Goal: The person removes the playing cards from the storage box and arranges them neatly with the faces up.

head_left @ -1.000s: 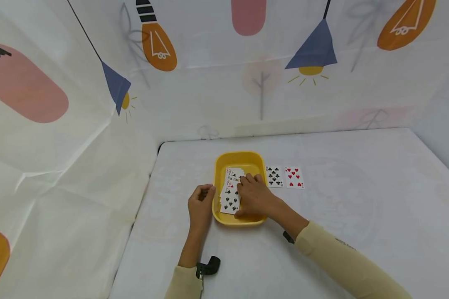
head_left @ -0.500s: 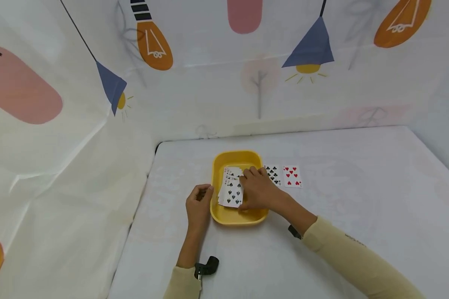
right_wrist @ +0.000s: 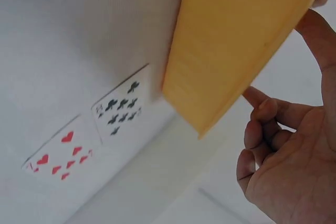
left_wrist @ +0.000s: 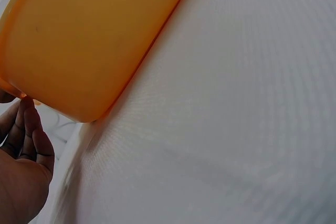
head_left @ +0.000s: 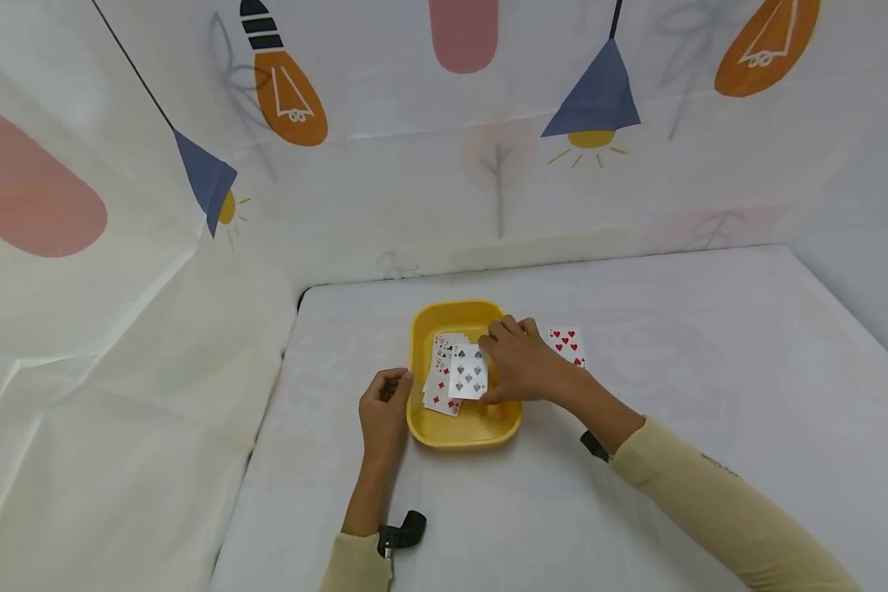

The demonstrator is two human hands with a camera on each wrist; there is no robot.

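Observation:
A yellow tray [head_left: 451, 314] stands on the table, holding a spread of overlapping playing cards [head_left: 440, 395] with a six of diamonds on top. My right hand [head_left: 521, 362] reaches over the tray's right rim and grips a seven of spades [head_left: 468, 372] by its right edge, overlapping that pile. At the left rim my left hand [head_left: 385, 411] pinches the tray between thumb and fingers; its fingertips [left_wrist: 29, 103] show at the rim in the left wrist view. From the right wrist camera, the tray wall [right_wrist: 231, 45] hides the held card.
To the right of the tray, a seven of hearts [head_left: 566, 345] and an eight of clubs [right_wrist: 119, 103] lie face up side by side on the white table [head_left: 681, 353]. A patterned cloth wall [head_left: 385, 197] rises behind and on the left.
The seven of spades has shifted right off the pile in my right hand, baring the six of diamonds. That hand now covers the eight of clubs in the head view. My left hand stays put.

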